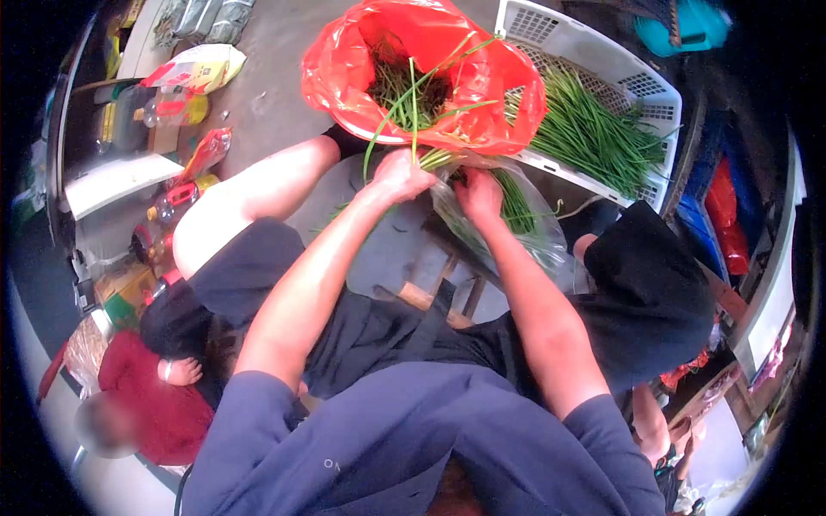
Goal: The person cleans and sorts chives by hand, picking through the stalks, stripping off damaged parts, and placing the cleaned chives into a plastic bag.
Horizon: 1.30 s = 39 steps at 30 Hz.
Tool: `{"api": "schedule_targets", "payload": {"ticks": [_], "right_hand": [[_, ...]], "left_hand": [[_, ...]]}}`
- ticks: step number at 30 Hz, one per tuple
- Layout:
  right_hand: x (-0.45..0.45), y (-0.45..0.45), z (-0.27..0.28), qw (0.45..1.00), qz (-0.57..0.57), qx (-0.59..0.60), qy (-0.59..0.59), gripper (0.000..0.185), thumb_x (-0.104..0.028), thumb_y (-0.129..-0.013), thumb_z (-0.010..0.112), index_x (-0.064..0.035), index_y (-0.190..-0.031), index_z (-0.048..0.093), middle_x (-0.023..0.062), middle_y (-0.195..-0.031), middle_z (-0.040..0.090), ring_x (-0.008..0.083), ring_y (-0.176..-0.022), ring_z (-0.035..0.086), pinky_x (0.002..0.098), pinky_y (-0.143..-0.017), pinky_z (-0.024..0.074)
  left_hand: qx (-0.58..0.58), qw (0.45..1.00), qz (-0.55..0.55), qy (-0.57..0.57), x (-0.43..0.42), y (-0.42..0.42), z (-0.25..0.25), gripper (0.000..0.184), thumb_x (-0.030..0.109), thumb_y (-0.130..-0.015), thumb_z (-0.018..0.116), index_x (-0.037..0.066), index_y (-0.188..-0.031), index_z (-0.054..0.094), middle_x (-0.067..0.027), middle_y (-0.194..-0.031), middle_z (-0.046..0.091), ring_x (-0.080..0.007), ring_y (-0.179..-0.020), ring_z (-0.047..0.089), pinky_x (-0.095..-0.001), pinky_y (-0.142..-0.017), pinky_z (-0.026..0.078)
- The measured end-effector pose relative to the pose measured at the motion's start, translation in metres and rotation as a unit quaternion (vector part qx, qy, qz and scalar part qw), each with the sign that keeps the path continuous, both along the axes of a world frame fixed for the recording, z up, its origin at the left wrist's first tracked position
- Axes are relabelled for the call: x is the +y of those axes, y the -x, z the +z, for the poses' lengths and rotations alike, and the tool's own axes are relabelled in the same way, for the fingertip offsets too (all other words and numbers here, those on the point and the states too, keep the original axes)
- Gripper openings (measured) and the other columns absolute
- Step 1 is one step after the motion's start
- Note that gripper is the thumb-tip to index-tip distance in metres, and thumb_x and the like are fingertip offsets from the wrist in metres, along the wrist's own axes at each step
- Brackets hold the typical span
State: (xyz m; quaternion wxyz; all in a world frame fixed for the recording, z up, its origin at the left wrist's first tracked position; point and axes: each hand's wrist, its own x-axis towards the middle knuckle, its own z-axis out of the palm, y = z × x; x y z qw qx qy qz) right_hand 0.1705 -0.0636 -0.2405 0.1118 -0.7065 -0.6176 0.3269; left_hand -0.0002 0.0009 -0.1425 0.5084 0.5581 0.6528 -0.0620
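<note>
Long green stalks (415,112) rise from my left hand (403,176), whose fingers are closed around them just below the rim of a red plastic bag (508,64). Dark, stringy plant scraps (404,90) lie inside that bag. My right hand (479,196) is closed at the mouth of a clear plastic bag (542,236); its fingertips are partly hidden, and what they grip cannot be made out. More green stalks (514,202) show inside the clear bag. Behind it, a white crate (669,99) holds a large heap of green stalks (594,129).
Bottles (179,110) and packets (202,67) line the left side. A person in a dark red top (142,391) is at the lower left. Blue and red bags (727,219) lie at the right. A teal object (688,27) is at the upper right.
</note>
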Motion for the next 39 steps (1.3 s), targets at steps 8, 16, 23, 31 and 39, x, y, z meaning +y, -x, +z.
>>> {"api": "schedule_targets", "payload": {"ticks": [8,16,23,31,39], "right_hand": [[0.003,0.002,-0.012,0.998,0.022,-0.045,0.025,0.026,-0.018,-0.074,0.063,-0.0119,-0.099,0.064,0.0177,-0.086,0.065,0.0386,-0.078,0.063,0.0484,-0.068,0.0509],[0.005,-0.047,0.017,0.981,0.038,0.175,0.08,0.025,-0.022,-0.068,0.069,-0.0045,-0.086,0.07,0.009,-0.069,0.066,0.0183,-0.065,0.062,0.0349,-0.062,0.0492],[0.016,-0.071,0.131,0.904,-0.072,0.386,0.168,0.014,-0.016,-0.078,0.069,-0.0034,-0.081,0.067,-0.002,-0.067,0.058,0.0072,-0.06,0.052,0.0222,-0.057,0.0431],[0.015,-0.061,0.197,0.77,-0.134,0.614,0.108,0.016,-0.012,-0.08,0.069,-0.0029,-0.092,0.065,0.001,-0.079,0.062,0.0096,-0.066,0.055,0.025,-0.062,0.0468],[0.012,-0.037,0.222,0.724,-0.15,0.668,0.086,0.017,-0.011,-0.083,0.067,-0.0014,-0.097,0.065,0.0035,-0.084,0.065,0.0091,-0.064,0.054,0.0254,-0.062,0.0473]], "left_hand": [[-0.013,0.999,-0.028,-0.009,0.001,0.002,-0.005,0.022,0.022,-0.071,0.063,0.004,-0.082,0.065,-0.0064,-0.064,0.062,-0.0157,-0.051,0.061,-0.0314,-0.05,0.051],[-0.114,0.993,-0.024,0.003,-0.005,-0.006,0.051,0.02,0.018,-0.071,0.061,0.001,-0.081,0.065,-0.0094,-0.063,0.063,-0.0168,-0.049,0.06,-0.0311,-0.05,0.049],[-0.245,0.969,-0.007,0.033,-0.024,0.002,0.09,0.017,0.015,-0.069,0.064,0.001,-0.08,0.061,-0.0023,-0.066,0.059,-0.0116,-0.05,0.052,-0.0276,-0.045,0.043],[-0.312,0.948,0.063,-0.007,-0.054,0.012,0.12,0.019,0.014,-0.073,0.061,0.0,-0.087,0.062,-0.0061,-0.071,0.062,-0.0119,-0.052,0.053,-0.0269,-0.046,0.043],[-0.477,0.861,0.177,-0.007,-0.044,-0.012,0.135,0.025,0.009,-0.079,0.069,0.003,-0.102,0.061,-0.0033,-0.086,0.062,-0.0091,-0.062,0.056,-0.022,-0.049,0.044]]}}
